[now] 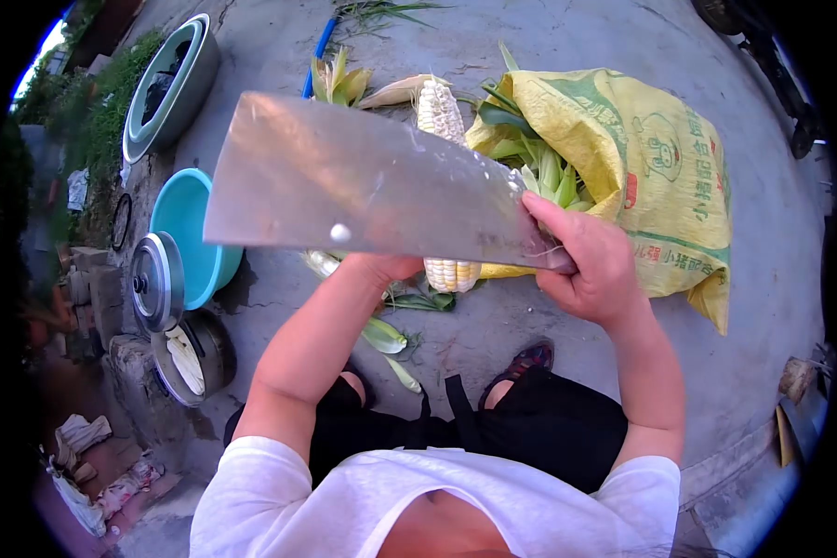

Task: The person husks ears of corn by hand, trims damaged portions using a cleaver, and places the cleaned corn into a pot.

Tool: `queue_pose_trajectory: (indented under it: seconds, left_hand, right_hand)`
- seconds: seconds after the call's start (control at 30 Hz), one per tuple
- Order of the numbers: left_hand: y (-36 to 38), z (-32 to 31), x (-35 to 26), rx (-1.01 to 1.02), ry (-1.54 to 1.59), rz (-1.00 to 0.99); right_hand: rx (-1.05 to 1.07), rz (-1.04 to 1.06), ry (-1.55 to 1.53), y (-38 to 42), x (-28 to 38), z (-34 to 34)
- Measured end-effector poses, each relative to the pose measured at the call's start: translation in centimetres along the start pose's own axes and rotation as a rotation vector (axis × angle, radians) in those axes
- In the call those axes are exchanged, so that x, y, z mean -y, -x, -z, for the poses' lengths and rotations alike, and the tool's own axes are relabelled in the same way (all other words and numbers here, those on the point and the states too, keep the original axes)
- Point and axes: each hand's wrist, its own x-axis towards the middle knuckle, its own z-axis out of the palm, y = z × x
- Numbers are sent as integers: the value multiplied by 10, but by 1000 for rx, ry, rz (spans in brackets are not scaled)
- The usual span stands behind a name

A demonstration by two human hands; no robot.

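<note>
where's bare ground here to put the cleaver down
Bare concrete lies right of the yellow sack, and more between the teal basin and the husks. Crowded: around the corn cob at the sack mouth, and the pot and lid at left.

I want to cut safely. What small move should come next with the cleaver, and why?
Probably bring the cleaver down onto the corn cob, keeping the left hand clear. The right hand holds the blade raised above the cob, and the left hand is hidden under it, seemingly near the cob's lower end.
</note>
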Motion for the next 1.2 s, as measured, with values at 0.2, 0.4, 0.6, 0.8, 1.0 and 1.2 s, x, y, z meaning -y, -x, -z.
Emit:
queue_pose_trajectory:
  seconds: [0.2,0.4,0.6,0.8,1.0,1.2]
  left_hand:
    - [8,-10,-10,50,-236,50]
    - [8,-9,-7,15,-148,9]
    - [21,-30,-11,-13,-181,-4]
    - [13,-18,-8,134,-132,-16]
    - [10,-10,-4,127,-144,48]
    - [19,-31,-6,146,63,29]
  right_hand:
    - [165,140,2,6,15,-12]
    - [184,118,-13,5,14,-14]
    - [203,104,-25,2,15,-20]
    - [186,98,-10,0,17,-24]
    - [175,86,-10,0,20,-23]
    - [121,55,-77,3,23,-26]
